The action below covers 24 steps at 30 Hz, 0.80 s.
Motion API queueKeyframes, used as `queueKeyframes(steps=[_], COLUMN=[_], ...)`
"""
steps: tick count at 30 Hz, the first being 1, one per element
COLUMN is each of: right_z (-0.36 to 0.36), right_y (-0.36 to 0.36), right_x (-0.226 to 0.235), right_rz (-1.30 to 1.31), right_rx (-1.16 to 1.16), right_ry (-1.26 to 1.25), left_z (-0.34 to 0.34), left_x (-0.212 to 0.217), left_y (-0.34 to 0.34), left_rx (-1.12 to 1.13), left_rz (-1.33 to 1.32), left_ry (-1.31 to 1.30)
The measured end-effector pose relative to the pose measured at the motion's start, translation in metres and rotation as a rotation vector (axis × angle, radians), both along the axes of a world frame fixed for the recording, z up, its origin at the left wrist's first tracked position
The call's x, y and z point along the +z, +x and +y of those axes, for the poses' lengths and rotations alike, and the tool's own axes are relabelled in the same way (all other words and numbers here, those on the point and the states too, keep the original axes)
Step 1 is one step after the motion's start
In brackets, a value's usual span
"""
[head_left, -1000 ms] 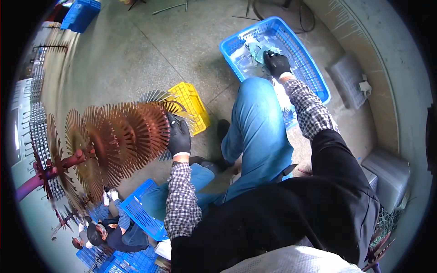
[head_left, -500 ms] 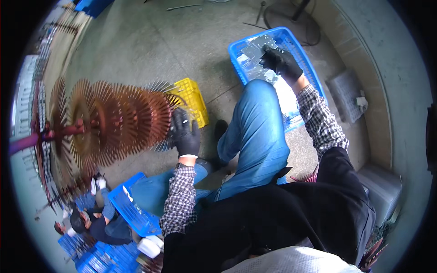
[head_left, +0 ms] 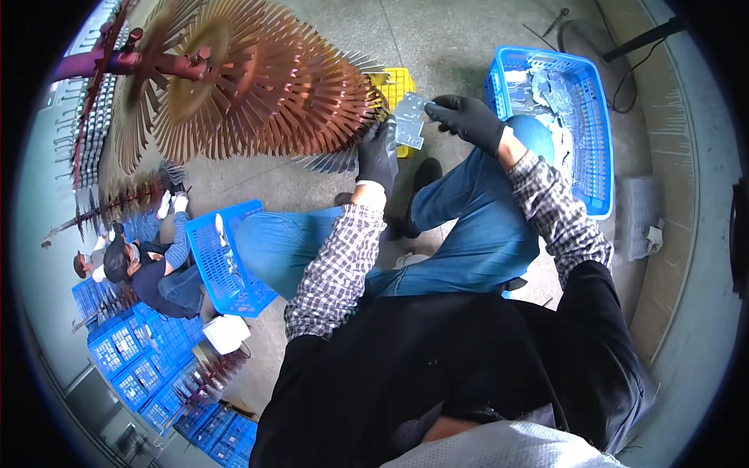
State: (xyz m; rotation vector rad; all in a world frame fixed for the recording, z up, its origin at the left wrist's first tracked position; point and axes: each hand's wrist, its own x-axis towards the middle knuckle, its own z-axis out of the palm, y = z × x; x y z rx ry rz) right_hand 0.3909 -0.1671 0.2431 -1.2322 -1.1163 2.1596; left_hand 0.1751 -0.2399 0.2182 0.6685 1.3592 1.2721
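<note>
A thin silvery metal plate (head_left: pixel 409 121) with small holes and notched edges is held up between my two gloved hands. My right hand (head_left: pixel 468 123), in a black glove, pinches the plate's right edge between thumb and fingers. At its other edge is my left hand (head_left: pixel 378 160), also black-gloved, its fingers pressed together between the plate and the rim of a large reddish-brown rack (head_left: pixel 273 86). What the left fingers grip is hidden. The rack carries rings of thin radiating prongs on a horizontal shaft (head_left: pixel 148 65). Silvery plates (head_left: pixel 376 66) stick out at its near end.
To the right stands a blue plastic basket (head_left: pixel 601 132) with more silvery plates (head_left: pixel 550 90). A yellow crate (head_left: pixel 402 80) lies beyond my hands. Another blue basket (head_left: pixel 257 210) leans by my left knee. A seated person (head_left: pixel 164 265) works at the left near stacked blue crates (head_left: pixel 125 347).
My right hand has come out of the blue basket with a metal plate and moved left to the rack's end. The whole view has shifted, putting the rack higher and further right.
</note>
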Motion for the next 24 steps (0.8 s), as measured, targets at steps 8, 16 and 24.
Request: queueKeyframes(steps=[8, 16, 24], right_z=[-0.054, -0.012, 0.077], right_y=[-0.035, -0.053, -0.051], right_x=[0.019, -0.013, -0.080], right_rz=[-0.988, -1.139, -0.824], right_rx=[0.391, 0.435, 0.785], right_ry=[1.136, 1.136, 0.948], left_z=[0.005, 0.021, -0.012], left_x=[-0.008, 0.009, -0.001], left_y=[0.013, 0.007, -0.017], left_rx=[-0.049, -0.188, -0.301], left_rz=[0.214, 0.403, 1.088], left_ry=[-0.162, -0.223, 0.383])
